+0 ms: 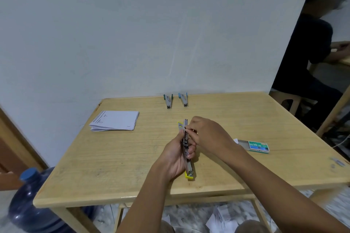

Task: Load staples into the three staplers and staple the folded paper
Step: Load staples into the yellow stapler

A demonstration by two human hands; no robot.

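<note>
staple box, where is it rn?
Head view: the green staple box lies on the table's right side, tray slid partly out, just right of the right hand and apart from the yellow stapler in the left hand.

On the table (132, 166) lay folded paper (115, 120) at left; left rear stapler (168, 101) beside right rear stapler (183, 99) at far edge; third stapler (189, 168) centre, in left hand (174, 155) and right hand (204, 134); staple box (255, 145) right.

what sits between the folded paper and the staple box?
Head view: the opened yellow stapler, gripped by the left hand, with the right hand pinching at its upper end.
</note>
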